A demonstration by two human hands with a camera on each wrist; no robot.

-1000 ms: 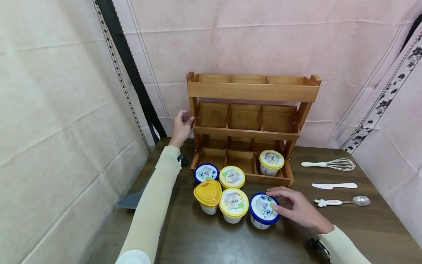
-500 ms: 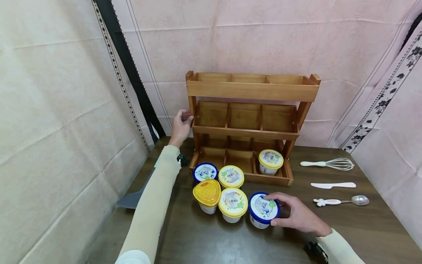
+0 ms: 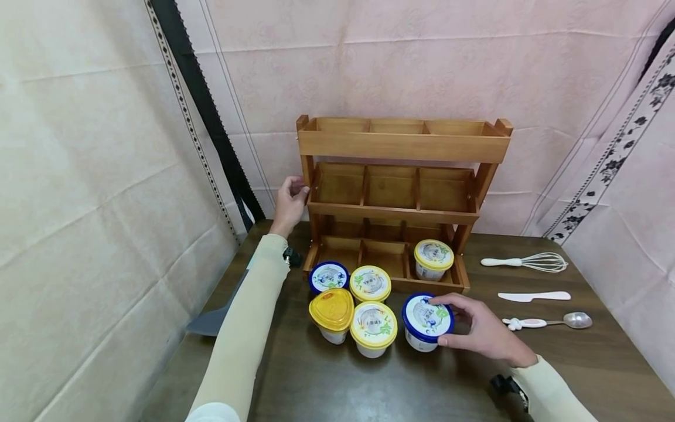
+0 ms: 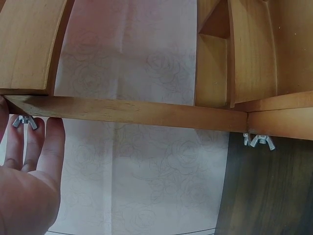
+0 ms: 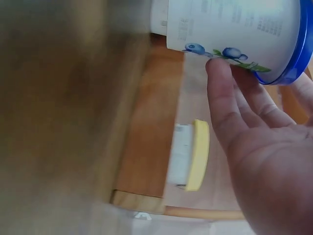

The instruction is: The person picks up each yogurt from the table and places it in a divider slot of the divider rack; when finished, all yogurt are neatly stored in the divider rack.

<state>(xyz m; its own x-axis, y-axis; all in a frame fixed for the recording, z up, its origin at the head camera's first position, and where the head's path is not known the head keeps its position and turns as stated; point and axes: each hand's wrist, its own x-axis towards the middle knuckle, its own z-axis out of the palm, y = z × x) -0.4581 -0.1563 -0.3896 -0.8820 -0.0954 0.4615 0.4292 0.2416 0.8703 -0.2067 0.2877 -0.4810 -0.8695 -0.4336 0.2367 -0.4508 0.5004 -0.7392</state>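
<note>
In the head view my right hand (image 3: 485, 334) grips a blue-lidded white tub (image 3: 428, 316) from its right side, in front of the wooden rack (image 3: 401, 146). Blueberry pictures show on this tub (image 5: 234, 29) in the right wrist view, with my fingertips against its wall. My left hand (image 3: 288, 205) holds the rack's left upright. Up close in the left wrist view, the fingers meet the upright (image 4: 146, 113) beside a wing nut (image 4: 24, 121). A yellow-lidded tub (image 3: 434, 258) sits in the rack's bottom right compartment.
Left of the gripped tub stand several more: a blue-lidded one (image 3: 329, 276), two with printed yellow lids (image 3: 373, 323) and a plain yellow-lidded one (image 3: 332, 310). A whisk (image 3: 527, 262), a knife (image 3: 534, 296) and a spoon (image 3: 575, 320) lie on the right.
My right hand has shifted its fingers on the blue-lidded tub, then moved it slightly toward the rack and to the right. The left hand stays on the rack.
</note>
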